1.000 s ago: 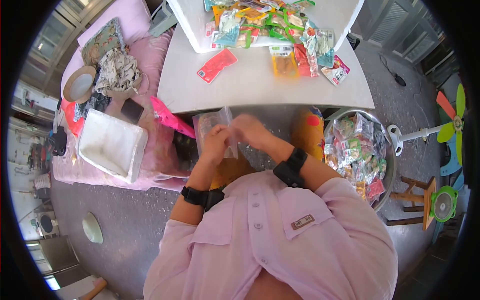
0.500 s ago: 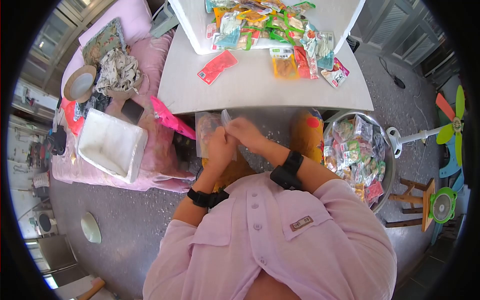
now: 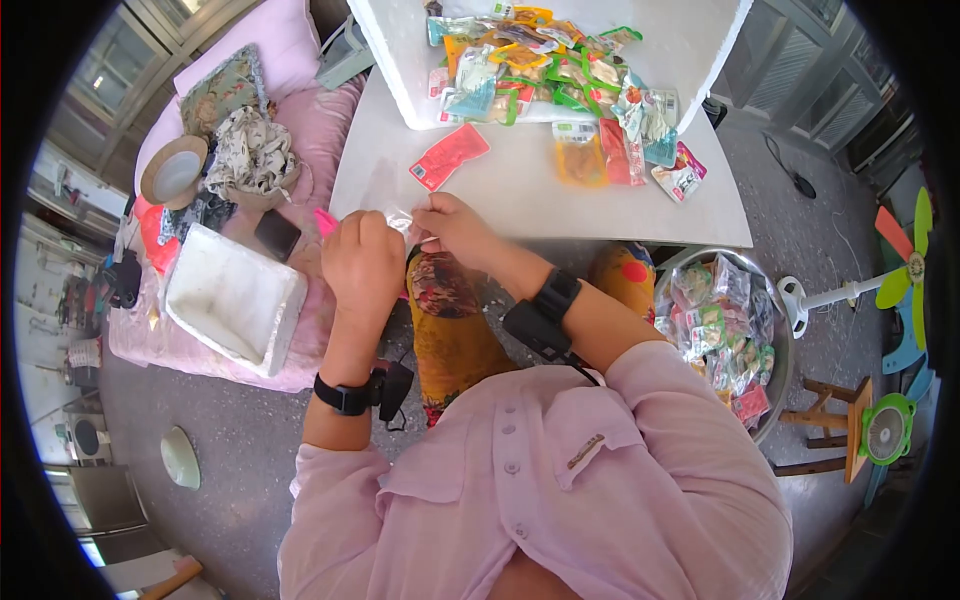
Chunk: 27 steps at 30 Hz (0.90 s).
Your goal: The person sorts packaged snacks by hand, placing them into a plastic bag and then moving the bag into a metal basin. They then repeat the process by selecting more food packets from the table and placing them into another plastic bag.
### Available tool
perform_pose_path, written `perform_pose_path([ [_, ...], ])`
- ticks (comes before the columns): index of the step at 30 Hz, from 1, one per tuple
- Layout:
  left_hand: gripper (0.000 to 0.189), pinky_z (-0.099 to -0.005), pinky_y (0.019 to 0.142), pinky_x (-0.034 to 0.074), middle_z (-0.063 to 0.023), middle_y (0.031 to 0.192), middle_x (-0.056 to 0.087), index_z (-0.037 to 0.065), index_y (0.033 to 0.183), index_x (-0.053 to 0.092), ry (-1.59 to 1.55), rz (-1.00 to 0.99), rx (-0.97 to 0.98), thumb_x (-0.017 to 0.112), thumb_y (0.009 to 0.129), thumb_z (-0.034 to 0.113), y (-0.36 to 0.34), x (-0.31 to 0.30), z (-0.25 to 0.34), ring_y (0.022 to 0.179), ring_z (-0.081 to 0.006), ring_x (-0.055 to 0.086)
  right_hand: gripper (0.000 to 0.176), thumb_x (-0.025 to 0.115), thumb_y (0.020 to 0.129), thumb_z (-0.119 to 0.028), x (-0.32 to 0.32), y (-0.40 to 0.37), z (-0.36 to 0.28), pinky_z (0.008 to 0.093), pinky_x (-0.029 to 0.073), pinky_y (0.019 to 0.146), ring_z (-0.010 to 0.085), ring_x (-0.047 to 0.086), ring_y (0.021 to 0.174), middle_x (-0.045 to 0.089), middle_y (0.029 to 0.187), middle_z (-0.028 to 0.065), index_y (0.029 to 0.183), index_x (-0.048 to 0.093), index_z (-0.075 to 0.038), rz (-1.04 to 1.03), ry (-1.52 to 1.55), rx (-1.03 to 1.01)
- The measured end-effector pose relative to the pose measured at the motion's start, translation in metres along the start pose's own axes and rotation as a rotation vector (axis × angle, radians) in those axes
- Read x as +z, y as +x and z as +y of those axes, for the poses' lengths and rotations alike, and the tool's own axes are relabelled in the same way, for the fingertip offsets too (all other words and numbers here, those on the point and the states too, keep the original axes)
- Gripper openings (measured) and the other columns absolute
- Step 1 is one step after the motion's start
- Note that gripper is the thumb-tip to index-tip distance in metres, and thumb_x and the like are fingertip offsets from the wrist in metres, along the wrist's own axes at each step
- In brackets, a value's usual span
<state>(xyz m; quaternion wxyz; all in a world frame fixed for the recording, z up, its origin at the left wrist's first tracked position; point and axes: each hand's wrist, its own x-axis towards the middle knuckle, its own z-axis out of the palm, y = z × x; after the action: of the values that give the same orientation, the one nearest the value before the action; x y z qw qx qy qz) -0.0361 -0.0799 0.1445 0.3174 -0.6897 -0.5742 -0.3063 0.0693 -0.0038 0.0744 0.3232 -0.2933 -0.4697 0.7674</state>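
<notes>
Raised at the table's front left edge, my left hand (image 3: 362,258) is closed on one side of a clear plastic bag (image 3: 397,216). My right hand (image 3: 456,231) pinches the bag's other side, a short gap away. Most of the bag is see-through and its contents are hard to make out. A red food packet (image 3: 450,157) lies flat on the table (image 3: 530,205) just beyond my right hand. Farther right on the table are a yellow packet (image 3: 580,155), a red-and-white packet (image 3: 622,155) and a small purple-and-white packet (image 3: 680,174).
A white foam box (image 3: 395,85) on the table holds several colourful food packets. By my right knee stands a metal basin (image 3: 783,375) full of packets. Left is a pink-covered bed (image 3: 318,180) with a smaller foam box (image 3: 225,300). A fan (image 3: 912,262) stands at right.
Both hands have risen from my lap toward the table edge, the left moving farther left. The bag has come up with them, and the hands are now farther apart.
</notes>
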Motion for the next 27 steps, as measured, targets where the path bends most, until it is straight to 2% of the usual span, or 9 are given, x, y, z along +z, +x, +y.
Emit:
perform_pose_path([
  [2,0.006,-0.0387,0.046,0.038,-0.0112,0.059,0.047,0.006,0.065,0.044,-0.001,-0.133,-0.012,0.049,0.064,0.008,-0.006,0.026,-0.009,0.053,-0.0286,0.047,0.013,0.05,0.075,-0.019,-0.003,0.013,0.0,0.0249,0.042,0.055,0.0095,0.05,0.064,0.052,0.071,0.0025,0.081,0.048,-0.007,0.005,-0.075,0.023],
  [5,0.007,-0.0405,0.049,0.039,-0.0132,0.062,0.049,0.006,0.066,0.043,-0.017,-0.381,-0.15,0.047,0.066,0.011,-0.023,0.07,-0.015,0.057,-0.0298,0.049,0.011,0.048,0.072,-0.013,-0.023,0.034,0.005,0.0276,0.043,0.058,0.0158,0.053,0.067,0.054,0.072,0.0066,0.078,0.049,-0.004,0.029,-0.573,-0.028],
  [8,0.008,-0.0401,0.05,0.041,-0.0126,0.064,0.05,0.005,0.069,0.043,-0.055,-0.445,-0.328,0.046,0.067,0.013,-0.044,0.107,-0.018,0.057,-0.0299,0.051,0.019,0.049,0.069,-0.013,-0.054,0.056,0.009,0.033,0.041,0.067,0.023,0.052,0.076,0.054,0.078,0.0125,0.085,0.05,-0.003,-0.131,-1.22,-0.248],
  [11,0.01,-0.0441,0.057,0.039,-0.0165,0.068,0.051,0.004,0.071,0.042,-0.216,-0.493,-0.567,0.043,0.069,0.014,-0.05,0.118,-0.014,0.064,-0.0346,0.05,0.024,0.048,0.065,-0.011,-0.066,0.077,0.009,0.0359,0.04,0.07,0.0293,0.051,0.078,0.053,0.082,0.0165,0.088,0.05,-0.003,0.258,-1.364,-0.668],
  [14,0.012,-0.044,0.059,0.038,-0.0176,0.07,0.051,0.003,0.072,0.042,-0.333,-0.475,-0.662,0.042,0.07,0.015,-0.058,0.124,-0.012,0.066,-0.0359,0.049,0.027,0.053,0.065,-0.02,-0.06,0.1,-0.005,0.0382,0.04,0.071,0.0286,0.049,0.086,0.053,0.091,0.0138,0.085,0.052,-0.004,0.312,-1.414,-0.551],
  [17,0.011,-0.041,0.056,0.038,-0.0172,0.065,0.049,0.003,0.072,0.042,-0.363,-0.423,-0.664,0.043,0.071,0.015,-0.067,0.13,-0.012,0.062,-0.0343,0.048,0.04,0.055,0.063,-0.029,-0.05,0.108,-0.004,0.0456,0.034,0.079,0.0297,0.044,0.096,0.049,0.101,0.0144,0.094,0.05,-0.006,0.352,-1.563,-0.34],
  [20,0.012,-0.0394,0.054,0.038,-0.017,0.062,0.048,0.003,0.071,0.042,-0.365,-0.399,-0.659,0.044,0.071,0.015,-0.07,0.131,-0.012,0.059,-0.0332,0.048,0.053,0.057,0.06,-0.038,-0.055,0.106,0.005,0.0498,0.029,0.083,0.0302,0.039,0.102,0.046,0.106,0.0149,0.101,0.048,-0.006,0.332,-1.587,-0.275],
  [23,0.012,-0.0416,0.056,0.038,-0.0179,0.065,0.05,0.003,0.071,0.043,-0.386,-0.447,-0.684,0.043,0.071,0.015,-0.066,0.127,-0.012,0.062,-0.0349,0.048,0.058,0.056,0.059,-0.043,-0.054,0.089,-0.011,0.049,0.028,0.085,0.0322,0.038,0.103,0.045,0.107,0.0161,0.101,0.048,-0.004,0.273,-1.636,-0.074],
  [27,0.012,-0.0426,0.056,0.037,-0.0182,0.066,0.051,0.003,0.072,0.043,-0.401,-0.47,-0.684,0.043,0.071,0.015,-0.063,0.126,-0.01,0.063,-0.0356,0.048,0.061,0.055,0.058,-0.047,-0.08,0.065,-0.009,0.0514,0.026,0.084,0.0332,0.035,0.104,0.044,0.107,0.0162,0.1,0.049,-0.002,0.168,-1.685,-0.064],
])
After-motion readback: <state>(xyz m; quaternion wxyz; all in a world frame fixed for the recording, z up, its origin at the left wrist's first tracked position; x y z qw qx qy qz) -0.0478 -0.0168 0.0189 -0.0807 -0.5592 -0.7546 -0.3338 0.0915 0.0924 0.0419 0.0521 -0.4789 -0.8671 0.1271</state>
